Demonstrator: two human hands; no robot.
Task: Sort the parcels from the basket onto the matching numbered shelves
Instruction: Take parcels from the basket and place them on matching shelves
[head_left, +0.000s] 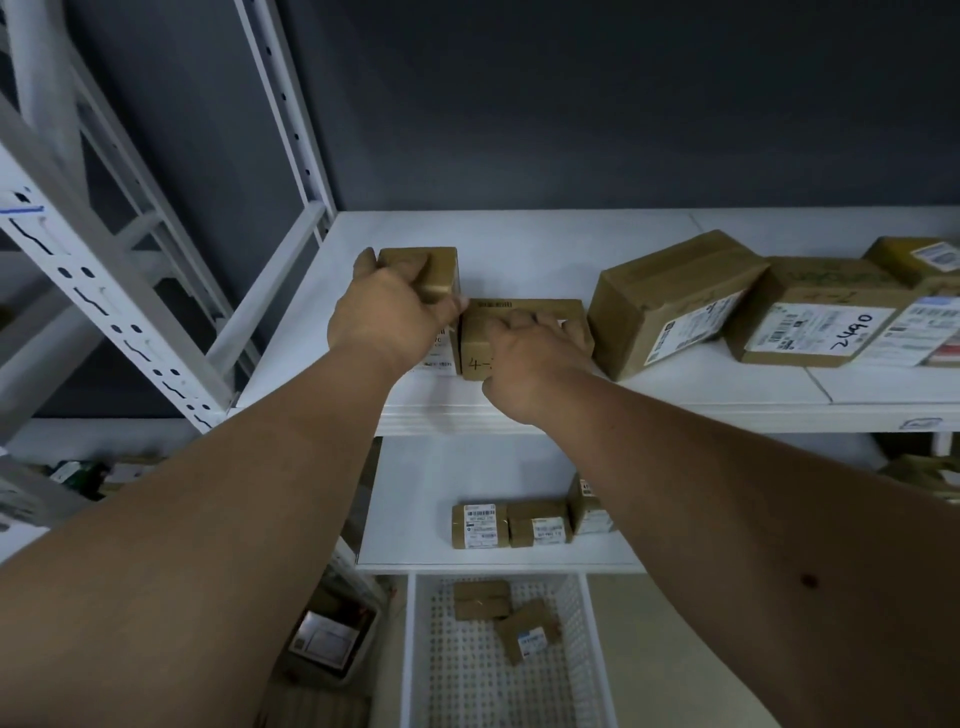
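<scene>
On the upper white shelf (519, 234) my left hand (389, 312) grips a small brown parcel (441, 267) standing at the shelf's left end. Right beside it my right hand (530, 358) holds a second brown parcel (524, 312) with "4-" written on its front face. Both parcels rest on the shelf and touch each other. Far below, the white perforated basket (582, 649) holds two small brown parcels (480, 600) (527, 631).
More brown parcels lie to the right on the same shelf: a tilted box (670, 301) and one marked "2490" (821, 317). Three small parcels (537, 522) sit on the shelf below. A white metal rack upright (104, 291) stands at left.
</scene>
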